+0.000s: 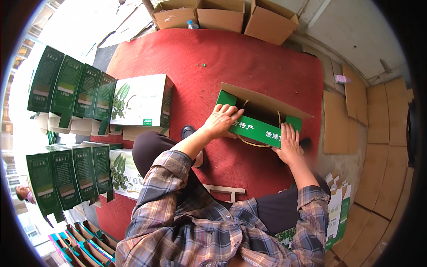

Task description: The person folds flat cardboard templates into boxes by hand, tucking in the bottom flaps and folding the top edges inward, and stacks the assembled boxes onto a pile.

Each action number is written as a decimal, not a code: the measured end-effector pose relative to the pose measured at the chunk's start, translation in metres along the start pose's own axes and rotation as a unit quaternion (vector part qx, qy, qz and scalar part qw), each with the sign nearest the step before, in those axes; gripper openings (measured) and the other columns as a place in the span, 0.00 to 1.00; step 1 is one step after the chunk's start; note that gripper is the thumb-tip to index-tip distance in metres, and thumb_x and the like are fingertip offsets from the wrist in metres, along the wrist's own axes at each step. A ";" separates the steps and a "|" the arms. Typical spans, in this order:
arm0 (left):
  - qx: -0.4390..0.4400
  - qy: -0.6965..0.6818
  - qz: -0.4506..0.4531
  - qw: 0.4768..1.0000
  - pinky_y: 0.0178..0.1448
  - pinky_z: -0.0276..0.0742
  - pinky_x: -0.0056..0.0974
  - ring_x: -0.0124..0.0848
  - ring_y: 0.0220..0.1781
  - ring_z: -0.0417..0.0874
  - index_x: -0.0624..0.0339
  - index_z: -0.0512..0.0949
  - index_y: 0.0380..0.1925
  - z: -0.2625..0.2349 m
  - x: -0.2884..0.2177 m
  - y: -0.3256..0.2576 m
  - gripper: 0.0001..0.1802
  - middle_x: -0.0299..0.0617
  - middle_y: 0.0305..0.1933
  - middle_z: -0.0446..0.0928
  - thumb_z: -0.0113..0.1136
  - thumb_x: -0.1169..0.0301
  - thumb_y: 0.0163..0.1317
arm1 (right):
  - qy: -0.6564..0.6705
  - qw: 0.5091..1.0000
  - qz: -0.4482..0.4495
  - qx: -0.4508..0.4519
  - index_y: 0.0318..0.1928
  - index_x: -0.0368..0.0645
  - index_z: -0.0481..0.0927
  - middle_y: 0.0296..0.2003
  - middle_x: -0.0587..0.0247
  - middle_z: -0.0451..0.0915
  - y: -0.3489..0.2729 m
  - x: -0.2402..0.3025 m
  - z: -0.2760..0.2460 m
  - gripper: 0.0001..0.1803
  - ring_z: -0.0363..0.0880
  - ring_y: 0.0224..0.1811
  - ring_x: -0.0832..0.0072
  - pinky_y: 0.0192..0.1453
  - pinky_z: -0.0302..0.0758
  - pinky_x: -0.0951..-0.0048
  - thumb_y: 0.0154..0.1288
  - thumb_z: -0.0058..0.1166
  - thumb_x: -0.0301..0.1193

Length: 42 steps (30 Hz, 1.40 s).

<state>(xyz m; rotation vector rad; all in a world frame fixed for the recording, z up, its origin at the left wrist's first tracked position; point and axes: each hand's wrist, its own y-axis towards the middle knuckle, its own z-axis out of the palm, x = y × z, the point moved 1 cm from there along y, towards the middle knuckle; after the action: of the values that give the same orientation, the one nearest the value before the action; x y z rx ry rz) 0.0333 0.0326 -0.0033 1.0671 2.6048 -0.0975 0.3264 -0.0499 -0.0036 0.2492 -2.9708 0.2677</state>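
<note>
Hands — left (221,120), right (289,144) — press flat, unclenched, holding nothing, on green carton (255,129).

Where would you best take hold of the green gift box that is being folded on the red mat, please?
Probably at its two short ends, from above: the green box lies open-topped, the left hand and right hand already pressing its near wall, and the rope handle hangs slack.
</note>
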 end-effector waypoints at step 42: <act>-0.516 -0.725 -0.300 0.344 0.46 0.83 0.49 0.38 0.40 0.82 0.61 0.73 0.47 -0.161 0.131 -0.065 0.26 0.44 0.39 0.78 0.68 0.56 0.55 | 0.254 0.956 0.126 -0.075 0.63 0.38 0.68 0.64 0.51 0.65 -0.049 -0.074 -0.101 0.28 0.61 0.69 0.62 0.72 0.54 0.64 0.61 0.54 0.25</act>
<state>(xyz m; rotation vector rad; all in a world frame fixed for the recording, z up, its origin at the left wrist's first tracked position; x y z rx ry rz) -0.1426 0.1031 0.1033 -0.5236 0.6753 0.2893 0.4204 -0.0675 0.0912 -0.1933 -2.4855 0.1082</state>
